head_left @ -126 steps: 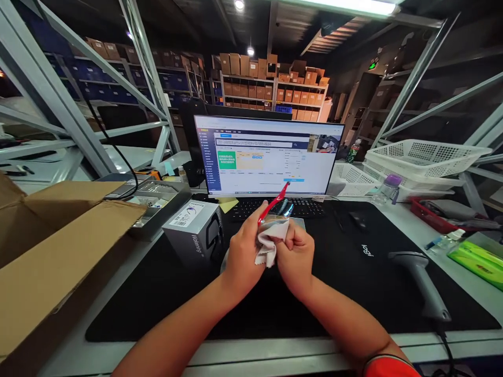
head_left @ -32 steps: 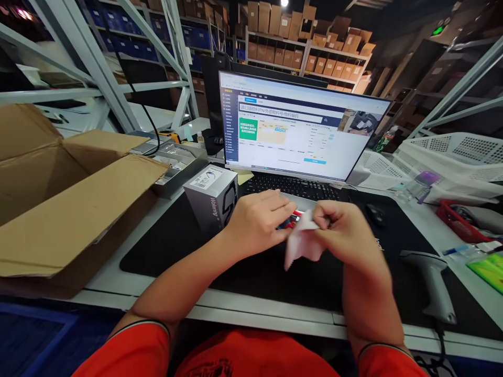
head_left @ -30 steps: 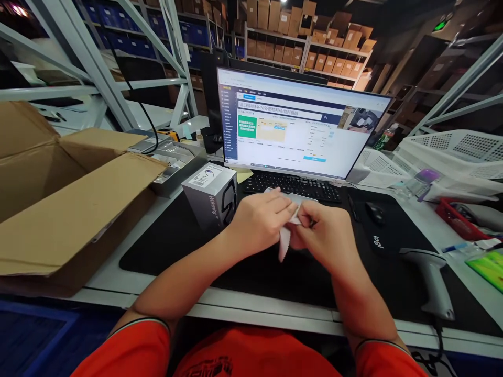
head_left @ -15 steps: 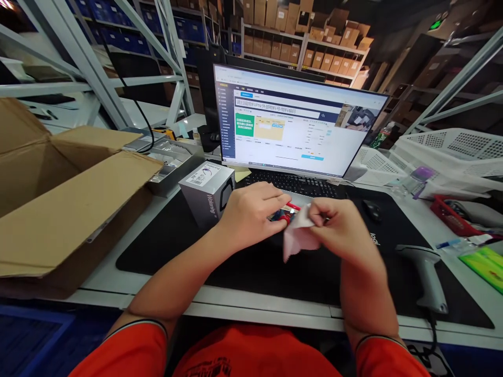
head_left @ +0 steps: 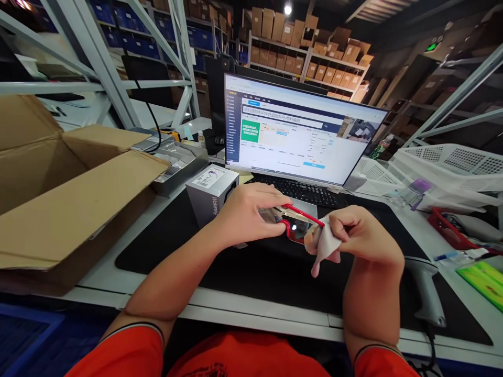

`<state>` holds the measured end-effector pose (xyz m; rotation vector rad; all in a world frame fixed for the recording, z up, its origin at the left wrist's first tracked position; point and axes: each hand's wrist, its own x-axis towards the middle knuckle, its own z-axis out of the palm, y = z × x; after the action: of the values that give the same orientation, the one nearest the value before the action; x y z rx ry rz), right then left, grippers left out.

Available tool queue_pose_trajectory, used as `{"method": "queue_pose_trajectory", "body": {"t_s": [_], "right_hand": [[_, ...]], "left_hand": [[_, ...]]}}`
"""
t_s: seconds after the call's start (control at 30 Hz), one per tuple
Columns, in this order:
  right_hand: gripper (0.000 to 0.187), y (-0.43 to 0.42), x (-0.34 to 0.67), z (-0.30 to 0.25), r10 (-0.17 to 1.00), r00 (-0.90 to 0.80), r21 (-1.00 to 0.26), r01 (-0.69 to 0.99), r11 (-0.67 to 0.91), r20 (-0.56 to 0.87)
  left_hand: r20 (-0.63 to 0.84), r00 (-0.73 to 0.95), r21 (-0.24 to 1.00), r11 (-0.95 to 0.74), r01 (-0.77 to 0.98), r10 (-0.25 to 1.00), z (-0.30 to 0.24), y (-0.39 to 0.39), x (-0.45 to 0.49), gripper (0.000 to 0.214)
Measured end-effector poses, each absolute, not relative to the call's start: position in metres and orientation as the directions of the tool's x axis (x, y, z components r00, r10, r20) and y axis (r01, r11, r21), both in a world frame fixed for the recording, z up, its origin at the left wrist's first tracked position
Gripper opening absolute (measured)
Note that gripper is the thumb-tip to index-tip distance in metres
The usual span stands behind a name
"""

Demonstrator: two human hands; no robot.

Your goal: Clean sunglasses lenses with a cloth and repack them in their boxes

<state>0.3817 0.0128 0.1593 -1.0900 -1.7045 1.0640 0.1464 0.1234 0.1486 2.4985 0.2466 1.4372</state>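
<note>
A red-rimmed object (head_left: 289, 230) with a glossy pane is held above the black desk mat (head_left: 251, 277); it may be a pair of glasses, but its full shape is hidden. My left hand (head_left: 251, 212) grips its left end, fingers on the upper edge and thumb on the lower. At the other end, my right hand (head_left: 359, 230) pinches a pale pinkish cloth (head_left: 327, 245) folded around the red rim. The cloth's loose corner hangs down. Behind my left hand stands a grey-and-white product box (head_left: 206, 193).
A monitor (head_left: 291, 131) and keyboard (head_left: 275, 184) stand behind. To the left is an opened cardboard box (head_left: 82, 209) beside a metal tray (head_left: 184, 170). On the right lie a barcode scanner (head_left: 428, 293), white baskets (head_left: 451, 162) and a red tray (head_left: 446, 228).
My right hand and the cloth have moved right and slightly down, uncovering more of the red rim and glossy pane. My left hand still holds the other end.
</note>
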Motion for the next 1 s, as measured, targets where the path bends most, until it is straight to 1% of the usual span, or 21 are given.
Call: {"method": "queue_pose_trajectory", "body": {"t_s": [0.1,0.17,0.27,0.33,0.4,0.5,0.67,0.77,0.83,0.93,1.0], "right_hand": [[0.049,0.017,0.387,0.156,0.933,-0.316,-0.957,0.17,0.236,0.174],[0.049,0.019,0.398,0.152,0.934,-0.291,-0.957,0.141,0.253,0.204],[0.051,0.021,0.416,0.149,0.938,-0.189,-0.943,0.114,0.313,0.289],[0.052,0.021,0.422,0.149,0.936,-0.105,-0.933,0.099,0.345,0.335],[0.052,0.021,0.423,0.15,0.94,-0.064,-0.936,0.088,0.341,0.337],[0.049,0.022,0.417,0.152,0.946,-0.066,-0.944,0.071,0.323,0.319],[0.046,0.024,0.409,0.153,0.921,0.026,-0.918,0.086,0.386,0.389],[0.045,0.024,0.404,0.155,0.917,0.025,-0.915,0.087,0.394,0.397],[0.044,0.023,0.396,0.155,0.922,0.026,-0.917,0.124,0.38,0.385],[0.043,0.025,0.38,0.153,0.944,0.009,-0.919,0.231,0.319,0.33],[0.045,0.027,0.37,0.151,0.956,-0.003,-0.922,0.263,0.283,0.293]], "left_hand": [[0.808,0.511,0.337,-0.941,0.01,0.295,0.148,0.126,0.147,0.029],[0.773,0.53,0.396,-0.918,0.026,0.349,0.151,0.127,0.144,0.029],[0.715,0.54,0.481,-0.873,0.08,0.444,0.157,0.13,0.139,0.029],[0.714,0.522,0.497,-0.863,0.094,0.467,0.16,0.131,0.136,0.029],[0.728,0.506,0.49,-0.867,0.089,0.463,0.161,0.133,0.136,0.029],[0.739,0.501,0.464,-0.88,0.105,0.45,0.161,0.135,0.138,0.028],[0.782,0.475,0.372,-0.914,0.162,0.402,0.157,0.137,0.14,0.028],[0.8,0.467,0.317,-0.926,0.204,0.376,0.153,0.139,0.141,0.031],[0.812,0.466,0.271,-0.934,0.232,0.351,0.15,0.14,0.144,0.031],[0.844,0.468,0.169,-0.957,0.235,0.264,0.146,0.139,0.148,0.03],[0.865,0.454,0.121,-0.967,0.226,0.214,0.145,0.138,0.149,0.029]]}}
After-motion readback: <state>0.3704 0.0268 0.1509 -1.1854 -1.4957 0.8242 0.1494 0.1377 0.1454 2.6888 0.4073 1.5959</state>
